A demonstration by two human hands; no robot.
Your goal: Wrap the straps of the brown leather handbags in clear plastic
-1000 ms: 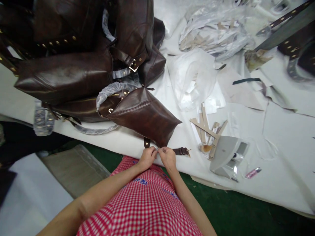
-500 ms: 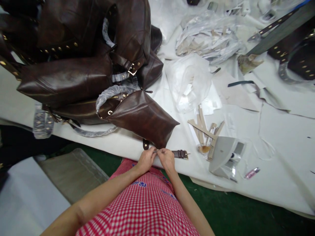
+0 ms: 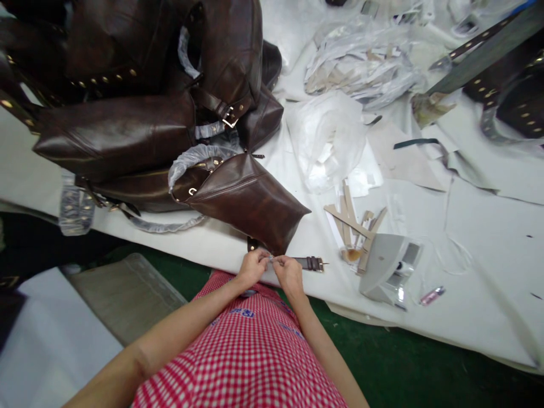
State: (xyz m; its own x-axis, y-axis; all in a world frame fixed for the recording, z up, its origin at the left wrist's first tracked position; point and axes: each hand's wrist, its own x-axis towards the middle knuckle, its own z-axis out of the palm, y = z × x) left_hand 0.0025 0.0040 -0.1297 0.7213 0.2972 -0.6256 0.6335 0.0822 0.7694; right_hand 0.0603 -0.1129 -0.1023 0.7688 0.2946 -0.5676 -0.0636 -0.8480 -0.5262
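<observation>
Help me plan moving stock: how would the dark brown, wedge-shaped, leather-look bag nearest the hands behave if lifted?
The dark brown bag would probably hold its shape, as its sides look full and smooth. Its curved handle, wrapped in crinkled clear plastic, may slide in the grip. The sheen suggests a somewhat slippery surface.

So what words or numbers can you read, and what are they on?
No text is clear enough to quote.
Red-and-white gingham garment: blue lettering, too blurred to read.
Grey tabletop device: a tiny mark, too small to read.
</observation>
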